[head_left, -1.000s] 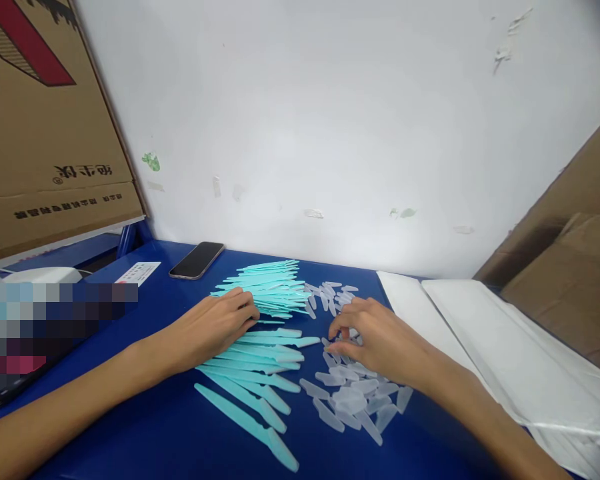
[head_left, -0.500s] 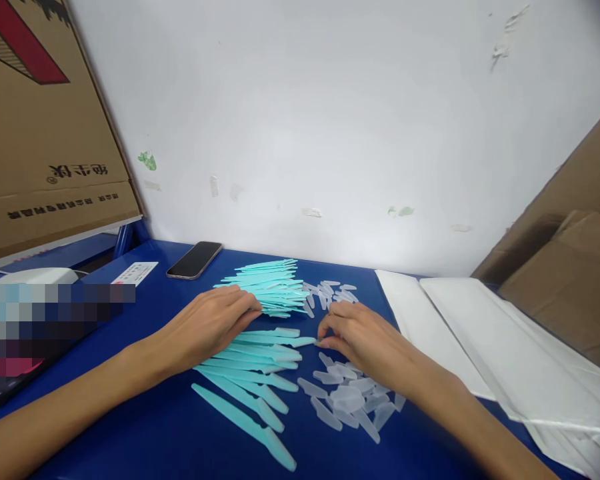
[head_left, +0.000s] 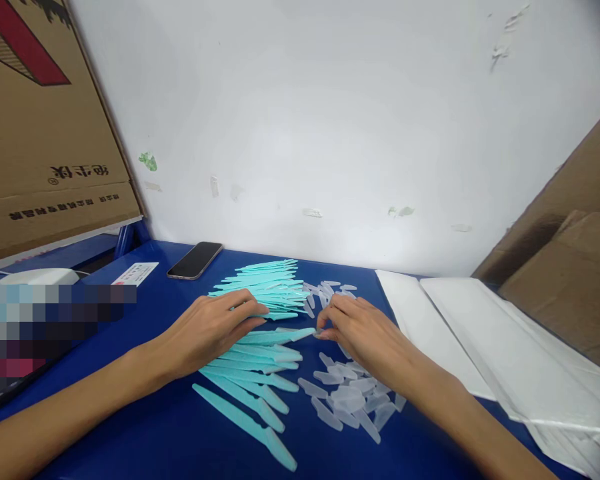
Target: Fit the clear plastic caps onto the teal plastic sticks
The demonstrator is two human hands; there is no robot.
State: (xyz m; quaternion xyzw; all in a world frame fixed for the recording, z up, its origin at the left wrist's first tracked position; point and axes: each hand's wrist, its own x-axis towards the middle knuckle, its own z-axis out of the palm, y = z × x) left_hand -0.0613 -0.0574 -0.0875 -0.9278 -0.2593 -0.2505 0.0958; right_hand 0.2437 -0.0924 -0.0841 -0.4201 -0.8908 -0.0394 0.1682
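Note:
My left hand point(head_left: 225, 327) is closed at the near edge of a pile of turquoise eyebrow razors point(head_left: 260, 280), its thumb and fingertips on one razor point(head_left: 283, 316). Thumb and finger of my right hand point(head_left: 353, 327) pinch the tip of another eyebrow razor point(head_left: 296, 335), whose other end passes behind my left hand. What exactly sits between those right fingertips is mostly hidden. Below, several razors with pale blade ends point(head_left: 260, 383) lie fanned out. Loose translucent blade caps point(head_left: 347, 400) are heaped under my right hand, and more caps point(head_left: 325, 293) lie beyond it.
A phone point(head_left: 195, 260) and a printed card point(head_left: 136, 273) lie on the blue table point(head_left: 160, 427) at the left. White packaging sleeves point(head_left: 510, 340) cover the right side. Cardboard stands at both sides point(head_left: 45, 133), with a white wall behind.
My left hand has shifted slightly right onto a razor at the pile's edge. The razor tip at my right fingertips has moved a little away from me.

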